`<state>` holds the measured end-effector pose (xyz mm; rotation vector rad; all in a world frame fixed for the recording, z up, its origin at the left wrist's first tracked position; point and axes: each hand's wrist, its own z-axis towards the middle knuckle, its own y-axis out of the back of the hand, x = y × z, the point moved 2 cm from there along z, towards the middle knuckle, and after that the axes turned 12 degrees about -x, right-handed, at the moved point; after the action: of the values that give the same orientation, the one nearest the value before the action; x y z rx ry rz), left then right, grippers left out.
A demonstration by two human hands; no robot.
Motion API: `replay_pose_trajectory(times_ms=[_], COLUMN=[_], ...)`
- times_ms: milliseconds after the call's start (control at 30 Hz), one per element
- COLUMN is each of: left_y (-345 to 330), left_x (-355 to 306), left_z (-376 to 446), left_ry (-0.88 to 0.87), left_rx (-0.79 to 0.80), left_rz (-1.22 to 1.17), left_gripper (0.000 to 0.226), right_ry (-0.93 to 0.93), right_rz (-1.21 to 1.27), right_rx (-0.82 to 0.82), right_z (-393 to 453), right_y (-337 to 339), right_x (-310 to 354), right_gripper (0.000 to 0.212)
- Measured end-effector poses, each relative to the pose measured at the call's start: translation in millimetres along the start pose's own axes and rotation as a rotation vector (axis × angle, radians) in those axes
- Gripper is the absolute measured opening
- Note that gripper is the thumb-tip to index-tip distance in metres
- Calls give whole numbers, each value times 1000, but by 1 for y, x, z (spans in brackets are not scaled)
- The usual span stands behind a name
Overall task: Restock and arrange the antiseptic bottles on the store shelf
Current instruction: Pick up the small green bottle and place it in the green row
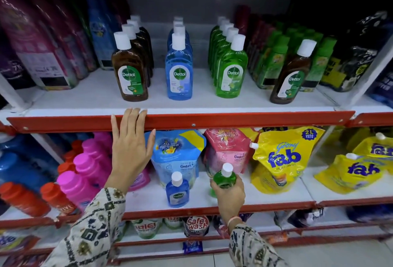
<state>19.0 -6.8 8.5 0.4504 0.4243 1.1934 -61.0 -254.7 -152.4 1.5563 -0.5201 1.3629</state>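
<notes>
On the upper shelf (85, 99) stand three rows of Dettol antiseptic bottles with white caps: a brown row (129, 69), a blue row (179, 69) and a green row (231, 69). A lone brown bottle (291, 75) leans at the right end. My right hand (228, 194) grips a small green bottle (225, 178) above the lower shelf. A small blue bottle (177, 191) stands upright on that lower shelf just to its left. My left hand (128, 145) rests flat with spread fingers on the upper shelf's red front lip (234, 121), holding nothing.
Purple and dark pouches (36, 50) crowd the upper shelf's left, green bottles (274, 60) and black packs its right. Below are pink bottles (85, 173), orange bottles (23, 198), blue and pink Comfort pouches (176, 152) and yellow fab pouches (282, 158).
</notes>
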Motion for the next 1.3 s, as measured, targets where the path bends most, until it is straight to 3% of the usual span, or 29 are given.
replay_pose_trajectory(times_ms=[133, 367, 567, 767, 1200, 1300], left_y=[-2, -3, -2, -2, -4, -6], left_x=[-1, 0, 0, 0, 2, 3], left_z=[0, -1, 0, -1, -2, -2], left_ry=[11, 11, 18, 10, 6, 8], left_rx=[-7, -19, -17, -30, -30, -34], left_rz=[5, 4, -6, -7, -6, -8], left_gripper=[53, 55, 55, 55, 55, 56], right_ry=[79, 258, 408, 444, 381, 400], right_rz=[55, 226, 363, 414, 257, 212], right_rx=[24, 55, 47, -38, -76, -69], right_z=[4, 6, 25, 55, 99, 103], right_y=[20, 68, 96, 96, 48, 40], right_x=[21, 105, 193, 254, 268, 266], right_gripper=[71, 87, 79, 73, 60, 74])
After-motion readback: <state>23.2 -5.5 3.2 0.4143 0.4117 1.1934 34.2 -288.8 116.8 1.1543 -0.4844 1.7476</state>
